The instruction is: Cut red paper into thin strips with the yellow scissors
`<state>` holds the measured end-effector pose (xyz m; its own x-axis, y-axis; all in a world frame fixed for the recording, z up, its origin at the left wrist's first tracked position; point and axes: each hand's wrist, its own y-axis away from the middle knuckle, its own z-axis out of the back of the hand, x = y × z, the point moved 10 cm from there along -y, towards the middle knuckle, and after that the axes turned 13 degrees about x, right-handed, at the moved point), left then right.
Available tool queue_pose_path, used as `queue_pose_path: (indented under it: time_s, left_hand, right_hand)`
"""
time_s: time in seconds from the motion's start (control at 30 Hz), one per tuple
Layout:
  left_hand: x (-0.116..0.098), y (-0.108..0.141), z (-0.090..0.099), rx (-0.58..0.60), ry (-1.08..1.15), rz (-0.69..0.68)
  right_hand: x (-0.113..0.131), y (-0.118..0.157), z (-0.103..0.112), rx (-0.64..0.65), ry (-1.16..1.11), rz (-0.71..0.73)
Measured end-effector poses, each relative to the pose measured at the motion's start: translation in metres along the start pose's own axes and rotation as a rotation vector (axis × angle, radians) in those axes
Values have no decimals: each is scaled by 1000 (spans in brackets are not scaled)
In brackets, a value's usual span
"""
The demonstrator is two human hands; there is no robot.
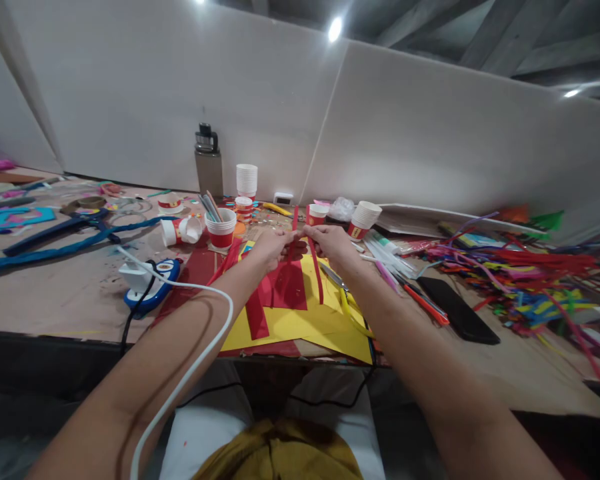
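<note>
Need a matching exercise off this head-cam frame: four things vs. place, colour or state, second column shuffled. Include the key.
Things
1. right hand
2. scissors
3. phone
4. bottle

Descriptions
A. black, lying flat on the table
B. standing upright near the pale panel
C. pinching a thin red strip
D. yellow-handled, resting over yellow paper

Pairs: 1-C, 2-D, 3-A, 4-B
</note>
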<state>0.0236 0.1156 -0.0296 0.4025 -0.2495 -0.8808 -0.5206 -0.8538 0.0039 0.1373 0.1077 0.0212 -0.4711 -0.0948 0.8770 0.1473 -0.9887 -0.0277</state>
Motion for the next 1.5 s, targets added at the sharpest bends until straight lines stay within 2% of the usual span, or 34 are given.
queue_pose_path:
  time_s: [0.17, 0.37, 0.67, 0.87, 1.03, 1.17, 1.33, 1.4, 1.5]
  left_hand:
    - [8, -3, -5, 13, 94, -4]
    - [8, 0, -13, -10, 48, -42]
    - [14, -1, -22, 56, 76, -97]
    - [12, 4, -31, 83, 91, -78]
    - [12, 6, -40, 162, 85, -48]
    - [13, 7, -45, 220, -3, -12]
    - [13, 10, -43, 193, -47, 49]
    - [12, 10, -41, 180, -37, 57]
    - [9, 10, -41, 192, -33, 51]
  right_hand:
    - [-11, -2, -7, -67, -208, 74]
    - [-24, -7, -8, -90, -391, 122]
    - [-22, 1, -15, -35, -547, 143]
    - [-16, 5, -23, 109, -615, 132]
    - [-21, 3, -14, 83, -644, 147]
    - [-23, 4, -6, 38, -639, 155]
    - [-20, 6, -2, 16, -658, 170]
    - [-17, 5, -2, 39, -680, 172]
    - [-12, 6, -10, 148, -698, 161]
